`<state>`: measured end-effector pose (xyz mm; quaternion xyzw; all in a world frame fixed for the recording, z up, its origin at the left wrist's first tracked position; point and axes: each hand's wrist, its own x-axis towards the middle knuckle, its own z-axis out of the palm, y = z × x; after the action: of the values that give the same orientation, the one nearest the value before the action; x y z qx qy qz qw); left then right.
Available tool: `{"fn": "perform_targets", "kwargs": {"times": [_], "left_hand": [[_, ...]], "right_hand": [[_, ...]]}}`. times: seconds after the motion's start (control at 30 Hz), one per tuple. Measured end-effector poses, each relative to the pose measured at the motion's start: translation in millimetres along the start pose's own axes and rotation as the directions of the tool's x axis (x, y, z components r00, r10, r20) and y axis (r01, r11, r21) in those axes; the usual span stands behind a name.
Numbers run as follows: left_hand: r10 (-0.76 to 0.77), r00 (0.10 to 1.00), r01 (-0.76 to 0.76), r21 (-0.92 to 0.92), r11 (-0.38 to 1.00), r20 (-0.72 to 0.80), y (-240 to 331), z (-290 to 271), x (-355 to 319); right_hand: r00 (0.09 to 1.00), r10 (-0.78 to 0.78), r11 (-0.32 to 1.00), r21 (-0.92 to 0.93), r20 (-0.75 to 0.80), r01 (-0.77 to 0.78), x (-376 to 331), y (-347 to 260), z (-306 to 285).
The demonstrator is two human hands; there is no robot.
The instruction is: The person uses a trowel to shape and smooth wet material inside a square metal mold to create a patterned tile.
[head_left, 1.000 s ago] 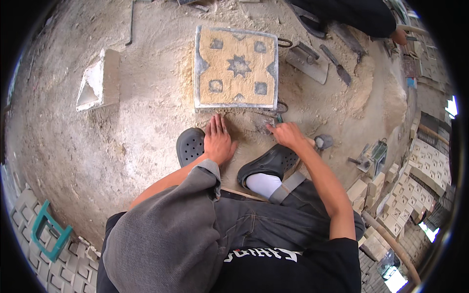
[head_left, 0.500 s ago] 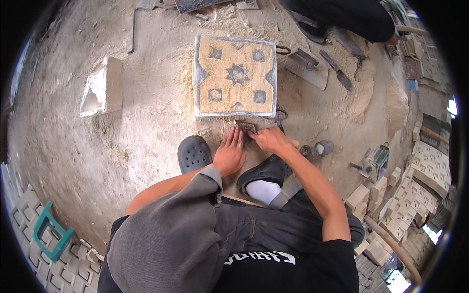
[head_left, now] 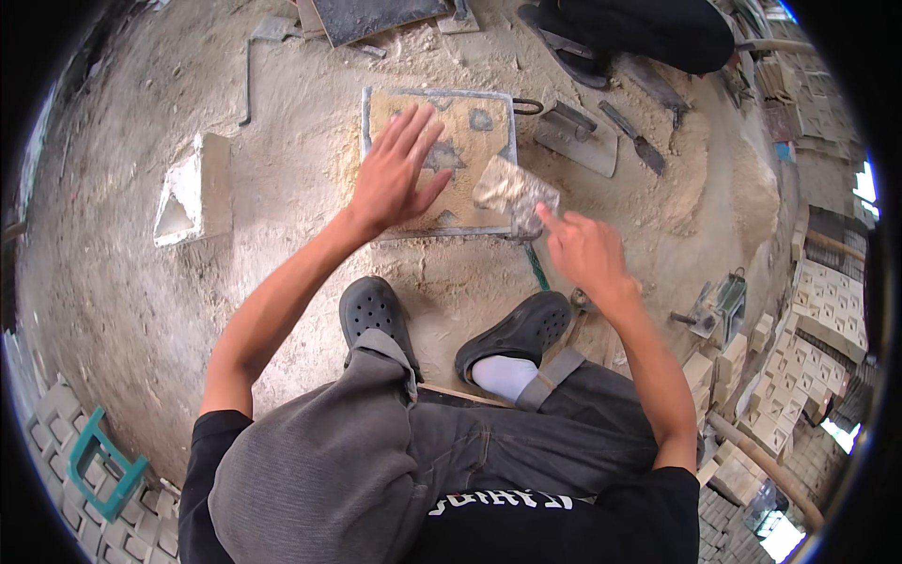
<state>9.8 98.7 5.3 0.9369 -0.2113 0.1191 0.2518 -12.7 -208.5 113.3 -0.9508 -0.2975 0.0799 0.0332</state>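
Note:
A square mould [head_left: 442, 233] with a dark metal rim lies in front of me, filled with tan powder in a grey star and corner pattern. Over its left part hovers my left hand [head_left: 390, 183], fingers extended and holding nothing; whether it touches the powder I cannot tell. My right hand [head_left: 590, 252] grips a flat trowel [head_left: 519, 193], its index finger along the blade. Pale powder lies on that blade, which is above the mould's lower right corner. The trowel's handle is hidden under the hand.
Right of the mould lie a rectangular plastering trowel [head_left: 578, 141] and a narrow trowel [head_left: 634, 139]. A white block with a triangular hollow [head_left: 195, 193] stands at left. Someone's dark-clothed leg [head_left: 648, 33] is at the top right. Patterned blocks [head_left: 822, 320] are stacked far right.
Both hands have risen from the floor by the mould's near edge. The left moved up over the pattern; the right lifted the trowel, now bearing powder, toward the mould's right side.

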Motion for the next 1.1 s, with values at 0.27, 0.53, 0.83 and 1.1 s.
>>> {"fn": "perform_targets", "kwargs": {"times": [0.27,0.53,0.83,1.1], "left_hand": [[-0.063,0.951,0.000,0.203,0.979,0.304,-10.6,12.2,59.7],[-0.030,0.880,-0.102,0.250,0.963,0.474,29.0,15.3,45.0],[0.105,0.859,-0.241,0.217,0.946,0.501,3.4,19.2,62.1],[-0.123,0.963,0.067,0.230,0.971,0.240,-30.6,12.7,62.0]], "right_hand": [[0.986,0.169,0.879,-0.451,-0.010,-0.155,59.3,-42.6,-12.7],[0.926,0.376,0.894,-0.274,0.025,-0.355,50.4,-31.3,-22.9],[0.919,0.383,0.907,0.150,0.094,-0.394,22.9,-16.6,5.3],[0.926,0.324,0.902,0.230,0.196,-0.364,75.9,-61.8,34.8]]}}
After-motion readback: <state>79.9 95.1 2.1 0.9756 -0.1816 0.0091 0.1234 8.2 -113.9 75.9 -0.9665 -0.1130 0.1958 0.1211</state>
